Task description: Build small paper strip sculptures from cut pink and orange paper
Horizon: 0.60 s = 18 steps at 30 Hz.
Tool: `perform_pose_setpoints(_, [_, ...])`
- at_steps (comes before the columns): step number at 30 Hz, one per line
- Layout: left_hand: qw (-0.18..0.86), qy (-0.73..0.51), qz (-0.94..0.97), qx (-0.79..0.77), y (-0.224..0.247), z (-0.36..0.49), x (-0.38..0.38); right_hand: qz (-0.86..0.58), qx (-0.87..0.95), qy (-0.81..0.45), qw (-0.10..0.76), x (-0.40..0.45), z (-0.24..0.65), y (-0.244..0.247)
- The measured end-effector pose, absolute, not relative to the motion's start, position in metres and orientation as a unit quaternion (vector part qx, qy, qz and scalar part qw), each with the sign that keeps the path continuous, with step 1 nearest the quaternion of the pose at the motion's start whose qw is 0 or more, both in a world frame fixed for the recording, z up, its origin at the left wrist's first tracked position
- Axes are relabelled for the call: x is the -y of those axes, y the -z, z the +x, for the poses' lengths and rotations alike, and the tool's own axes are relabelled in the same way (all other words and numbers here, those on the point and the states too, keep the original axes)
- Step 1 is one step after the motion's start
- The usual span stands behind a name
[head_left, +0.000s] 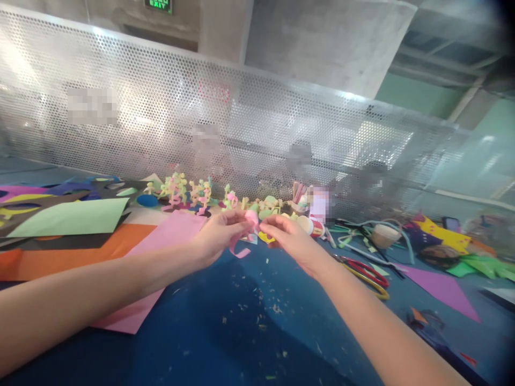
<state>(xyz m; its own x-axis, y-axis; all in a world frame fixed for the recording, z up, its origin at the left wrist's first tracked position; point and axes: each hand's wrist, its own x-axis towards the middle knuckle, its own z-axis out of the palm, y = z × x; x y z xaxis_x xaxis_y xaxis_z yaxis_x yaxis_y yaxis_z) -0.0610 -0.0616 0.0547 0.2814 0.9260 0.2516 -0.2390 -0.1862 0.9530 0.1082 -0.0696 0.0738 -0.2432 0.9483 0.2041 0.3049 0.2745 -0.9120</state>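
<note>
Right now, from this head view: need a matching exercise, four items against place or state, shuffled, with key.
1. Pink paper strip
2. Pale green sheet
3. Purple sheet
4. Exit sign

A. Lying at the right of the view
B. Glowing, at the top of the view
C. Between left hand and right hand
D. Lying at the left of the view

Pairs: 1-C, 2-D, 3-A, 4-B

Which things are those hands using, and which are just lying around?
Seems in use:
pink paper piece, in the left hand, right hand at it
perhaps the pink sheet, being alike in colour

Probably just lying about:
phone
purple sheet
light-green sheet
</note>
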Motion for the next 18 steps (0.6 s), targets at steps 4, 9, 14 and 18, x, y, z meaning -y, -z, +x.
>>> perform_pose_setpoints(4, [0.581,-0.533,0.548,-0.278,-0.054,-0.065,0.054,-0.393,0.750,-0.332,0.415,0.059,0.116,-0.065])
perform_pose_setpoints(9, [0.592,-0.514,0.557,-0.273,-0.051,-0.067,0.050,-0.369,0.805,-0.182,0.428,0.062,0.115,-0.061])
perform_pose_setpoints(14, [0.573,-0.488,0.579,-0.314,-0.050,-0.065,0.057,-0.353,0.836,-0.049,0.418,0.071,0.111,-0.064])
perform_pose_setpoints(18, [0.517,-0.478,0.606,-0.370,-0.051,-0.063,0.063,-0.338,0.845,0.023,0.414,0.074,0.109,-0.064])
